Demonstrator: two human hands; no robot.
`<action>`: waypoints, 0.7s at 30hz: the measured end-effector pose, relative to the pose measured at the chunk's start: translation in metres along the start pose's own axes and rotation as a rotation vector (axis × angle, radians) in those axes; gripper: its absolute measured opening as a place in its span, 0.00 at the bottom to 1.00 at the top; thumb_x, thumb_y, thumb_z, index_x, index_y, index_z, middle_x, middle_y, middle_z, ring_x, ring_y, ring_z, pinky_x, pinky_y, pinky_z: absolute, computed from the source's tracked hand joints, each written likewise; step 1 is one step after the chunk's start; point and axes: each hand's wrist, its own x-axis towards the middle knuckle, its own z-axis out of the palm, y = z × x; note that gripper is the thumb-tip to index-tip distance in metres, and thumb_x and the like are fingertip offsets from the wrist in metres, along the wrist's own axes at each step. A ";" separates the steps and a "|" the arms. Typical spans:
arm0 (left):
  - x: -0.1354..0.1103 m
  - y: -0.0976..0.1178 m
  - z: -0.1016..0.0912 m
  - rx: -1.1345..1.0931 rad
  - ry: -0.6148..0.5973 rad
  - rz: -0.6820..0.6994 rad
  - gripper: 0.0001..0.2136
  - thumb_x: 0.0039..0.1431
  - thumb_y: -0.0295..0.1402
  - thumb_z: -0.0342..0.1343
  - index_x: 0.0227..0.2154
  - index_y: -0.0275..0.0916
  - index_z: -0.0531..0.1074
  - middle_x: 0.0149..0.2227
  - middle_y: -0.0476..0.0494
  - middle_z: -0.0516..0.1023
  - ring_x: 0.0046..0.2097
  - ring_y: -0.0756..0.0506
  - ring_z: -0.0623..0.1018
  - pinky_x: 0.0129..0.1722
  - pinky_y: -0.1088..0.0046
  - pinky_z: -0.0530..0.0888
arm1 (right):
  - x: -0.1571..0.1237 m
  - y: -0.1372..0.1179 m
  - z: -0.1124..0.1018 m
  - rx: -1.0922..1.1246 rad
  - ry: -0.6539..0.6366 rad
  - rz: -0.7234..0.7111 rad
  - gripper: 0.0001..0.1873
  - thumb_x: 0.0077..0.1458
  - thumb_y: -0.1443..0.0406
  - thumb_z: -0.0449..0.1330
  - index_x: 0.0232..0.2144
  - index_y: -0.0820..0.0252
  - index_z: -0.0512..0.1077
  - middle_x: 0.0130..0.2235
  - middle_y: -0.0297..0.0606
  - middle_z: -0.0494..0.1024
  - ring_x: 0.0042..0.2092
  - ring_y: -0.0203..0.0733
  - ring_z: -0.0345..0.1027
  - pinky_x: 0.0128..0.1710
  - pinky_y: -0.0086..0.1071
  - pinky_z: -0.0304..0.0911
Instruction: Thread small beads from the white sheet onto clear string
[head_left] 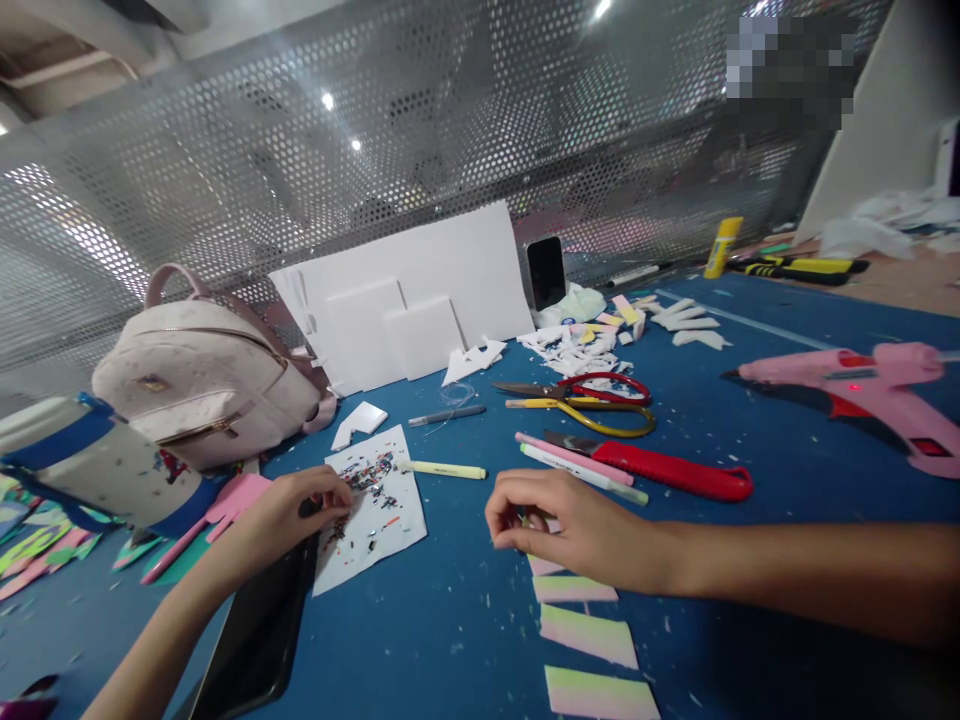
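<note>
Coloured fragments (379, 470) lie scattered over a white sheet (409, 525), the nearest of them at the fingertips of the left hand (295, 489). From the left, we note a dark, flat slab (255, 640) below that wrist, then the hand itself: fingers bent, thumb and index nearly meeting above the near-left edge of the paper. Whether a fragment sits in this narrow pinch we cannot tell. For pieces so small we advise the fingertips alone — a sweep of the palm would likely scatter them. Just right of these fingertips is a yellow pen (448, 469), one end at the sheet's edge; knocked, it could drag fragments along. Next comes the right hand (574, 525), its fingers curled loosely toward the thumb; something pale shows in the small gap, but we cannot tell whether it is gripped or lies beneath. Below these fingers runs a column of pastel strips (589, 635) with spaces between them, best handled by an edge so that neighbours stay undisturbed. Beyond the right knuckles lie a white pen (577, 471) and a red cutter (675, 470); farther right, well apart from the fingers, we see a pink glue gun (862, 372), which we would treat as hot.
</note>
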 end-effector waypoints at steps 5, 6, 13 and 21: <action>0.001 0.003 0.003 -0.014 0.004 -0.004 0.06 0.64 0.33 0.56 0.33 0.42 0.78 0.38 0.45 0.82 0.41 0.43 0.81 0.41 0.70 0.76 | 0.000 0.000 0.000 -0.005 -0.001 -0.001 0.04 0.63 0.69 0.63 0.34 0.61 0.73 0.35 0.31 0.73 0.31 0.31 0.60 0.30 0.26 0.55; 0.001 0.004 0.003 -0.013 0.001 -0.005 0.06 0.64 0.33 0.56 0.33 0.42 0.78 0.38 0.45 0.81 0.40 0.43 0.81 0.40 0.71 0.76 | 0.000 0.000 0.000 -0.007 -0.002 0.000 0.04 0.64 0.69 0.63 0.34 0.61 0.73 0.35 0.31 0.73 0.31 0.31 0.60 0.30 0.26 0.55; 0.001 0.008 0.004 0.005 -0.004 -0.019 0.06 0.63 0.33 0.55 0.32 0.42 0.75 0.37 0.46 0.81 0.39 0.43 0.80 0.38 0.71 0.75 | 0.000 0.000 0.000 -0.012 -0.008 0.009 0.04 0.64 0.69 0.62 0.34 0.61 0.73 0.35 0.33 0.73 0.31 0.32 0.60 0.30 0.26 0.55; 0.000 0.012 0.003 0.034 0.039 -0.056 0.06 0.64 0.33 0.53 0.32 0.42 0.74 0.33 0.48 0.82 0.33 0.44 0.80 0.33 0.73 0.73 | 0.000 -0.001 0.000 -0.021 -0.006 0.009 0.04 0.64 0.69 0.62 0.34 0.61 0.73 0.36 0.33 0.73 0.31 0.32 0.61 0.30 0.26 0.55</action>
